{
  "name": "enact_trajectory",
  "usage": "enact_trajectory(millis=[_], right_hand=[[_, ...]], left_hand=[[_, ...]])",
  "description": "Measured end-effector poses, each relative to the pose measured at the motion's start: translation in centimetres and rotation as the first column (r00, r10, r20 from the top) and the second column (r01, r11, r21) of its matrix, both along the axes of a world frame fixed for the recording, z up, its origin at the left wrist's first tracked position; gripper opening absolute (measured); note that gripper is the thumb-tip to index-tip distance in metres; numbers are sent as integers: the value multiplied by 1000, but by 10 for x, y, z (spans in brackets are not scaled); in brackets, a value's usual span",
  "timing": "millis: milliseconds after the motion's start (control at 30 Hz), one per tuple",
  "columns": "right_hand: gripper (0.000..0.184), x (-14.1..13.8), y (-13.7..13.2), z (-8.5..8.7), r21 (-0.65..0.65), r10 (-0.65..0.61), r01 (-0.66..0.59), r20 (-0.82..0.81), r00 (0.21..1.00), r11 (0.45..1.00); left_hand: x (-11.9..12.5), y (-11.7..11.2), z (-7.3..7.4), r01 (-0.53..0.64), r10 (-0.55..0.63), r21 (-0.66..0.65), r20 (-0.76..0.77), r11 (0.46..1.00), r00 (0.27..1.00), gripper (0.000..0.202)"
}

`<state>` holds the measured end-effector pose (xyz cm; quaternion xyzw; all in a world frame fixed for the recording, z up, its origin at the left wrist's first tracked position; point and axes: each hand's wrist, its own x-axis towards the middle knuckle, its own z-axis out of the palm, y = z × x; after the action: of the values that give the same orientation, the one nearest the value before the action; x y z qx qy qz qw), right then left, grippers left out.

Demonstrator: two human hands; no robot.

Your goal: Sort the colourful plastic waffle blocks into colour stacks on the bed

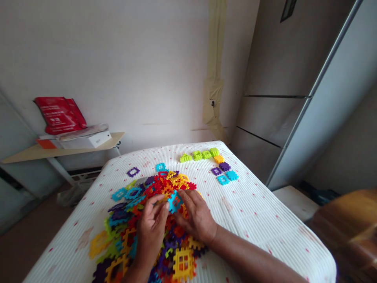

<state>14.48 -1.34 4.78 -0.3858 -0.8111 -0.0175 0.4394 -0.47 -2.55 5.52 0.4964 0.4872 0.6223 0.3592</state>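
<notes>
A heap of flat interlocking plastic tiles in red, yellow, blue, purple and green lies on a white ribbed cloth. Both my hands rest over the heap. My left hand and my right hand pinch one light-blue tile between their fingertips, just above the pile. Further back, sorted tiles lie flat in groups: a row of green tiles, an orange tile, two purple tiles and two light-blue tiles.
A lone purple tile and a blue tile lie behind the heap. At left a low shelf carries a red bag and a white box. Grey cabinet doors stand at right, and a wooden surface sits close by.
</notes>
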Motion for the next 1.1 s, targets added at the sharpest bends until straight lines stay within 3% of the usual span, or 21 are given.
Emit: enact_trajectory(millis=[100,200,367,467,567,1100], right_hand=[[52,23,17,1,2,-72,72,-38,997,997],[43,65,43,-3,-1,-282,283,-54,958,959],[29,131,69,-13,-188,-584,599,134,801,778],[22,144,70,-15,-276,-640,702,288,712,657],[22,145,69,-15,-310,-649,754,385,656,579],[21,142,74,-22,-346,-610,766,464,642,543]], left_hand=[[-1,-1,1,30,-30,15,50,999,998,45],[-4,-1,1,17,-20,47,73,999,997,44],[-6,2,-1,19,-21,44,43,999,999,39],[-5,2,-2,22,-23,44,29,999,999,38],[-5,1,-1,18,-19,48,25,999,1000,37],[-6,1,3,24,-24,6,22,1000,999,37]])
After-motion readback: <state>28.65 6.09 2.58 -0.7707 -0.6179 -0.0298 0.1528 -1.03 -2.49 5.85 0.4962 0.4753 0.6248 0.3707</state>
